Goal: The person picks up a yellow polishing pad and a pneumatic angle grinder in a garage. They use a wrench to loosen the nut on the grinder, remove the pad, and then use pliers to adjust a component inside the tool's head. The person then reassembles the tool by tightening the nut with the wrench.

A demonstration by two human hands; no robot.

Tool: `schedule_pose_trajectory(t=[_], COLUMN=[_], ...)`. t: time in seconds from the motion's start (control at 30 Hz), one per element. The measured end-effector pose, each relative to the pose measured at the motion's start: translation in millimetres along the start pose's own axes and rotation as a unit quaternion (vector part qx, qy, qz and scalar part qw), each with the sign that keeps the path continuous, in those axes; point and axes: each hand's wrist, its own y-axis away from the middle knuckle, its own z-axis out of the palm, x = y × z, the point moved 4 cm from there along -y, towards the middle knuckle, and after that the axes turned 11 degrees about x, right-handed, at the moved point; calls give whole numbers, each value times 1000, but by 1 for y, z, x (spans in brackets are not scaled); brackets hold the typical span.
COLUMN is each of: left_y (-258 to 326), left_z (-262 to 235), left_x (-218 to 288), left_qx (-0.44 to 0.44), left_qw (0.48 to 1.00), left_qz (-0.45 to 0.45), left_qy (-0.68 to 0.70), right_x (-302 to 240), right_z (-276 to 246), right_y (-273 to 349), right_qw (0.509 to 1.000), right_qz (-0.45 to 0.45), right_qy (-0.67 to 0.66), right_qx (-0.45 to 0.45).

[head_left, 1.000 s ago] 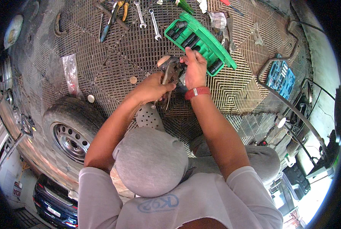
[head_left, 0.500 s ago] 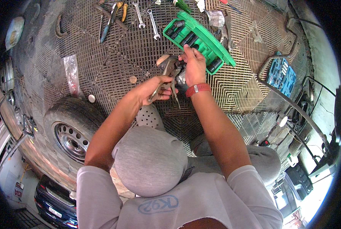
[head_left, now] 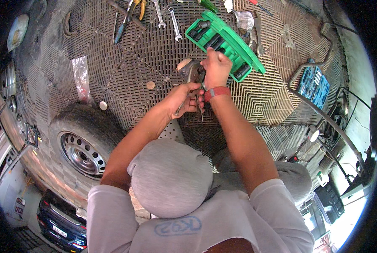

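In my left hand [head_left: 183,101] is a pair of metal locking pliers [head_left: 193,76], its jaws pointing away from me. My fingers wrap round the handles, whose ends stick out below them. My right hand [head_left: 217,69] is closed close to the jaws, its wrist carrying a red band. Whatever its fingers hold is hidden. Beside the jaws shows a dark, rounded part with a pale end [head_left: 183,64], partly covered by the pliers. Just beyond my right hand lies a green socket case [head_left: 256,63], with several black sockets [head_left: 214,41] in its slots.
Two combination wrenches [head_left: 175,26] and several hand tools lie at the far side of the grid mat. A wheel with a tyre [head_left: 62,118] is at my left. To the right, a blue tool case [head_left: 321,90] lies behind a bent metal bar [head_left: 313,104].
My left hand has moved right, closer to my right wrist, with the pliers still in it. My right hand has turned slightly, its fingers more curled. The whole view has shifted a little.
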Motion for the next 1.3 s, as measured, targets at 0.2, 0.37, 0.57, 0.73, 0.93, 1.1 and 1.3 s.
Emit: schedule_pose_trajectory(t=[0.2, 0.37, 0.57, 0.73, 0.93, 1.1, 1.3], left_y=[-4, 19, -6, -1, -5, -7, -5], left_z=[2, 13, 0, 1, -8, -10, -25], left_x=[-1, 6, -6, -2, -8, -9, -12], left_qx=[29, 132, 73, 70, 44, 24, -3], left_qw=[1000, 991, 997, 998, 999, 999, 999], left_qz=[0, 16, -10, -10, -4, -24, -41], left_qy=[6, -13, -10, 1, 6, -4, -4], right_x=[-18, -16, -1, -1, 9, 8, -11], right_z=[0, 14, 13, 12, 12, 7, -3], right_y=[17, 30, 5, 4, 3, 4, 19], right_qw=[999, 985, 989, 996, 999, 997, 983], right_qz=[-3, 63, 7, -47, -39, -47, 27], right_qy=[-38, -73, -47, -13, -25, 60, 50], right_qx=[36, 144, 140, 70, 5, -24, -176])
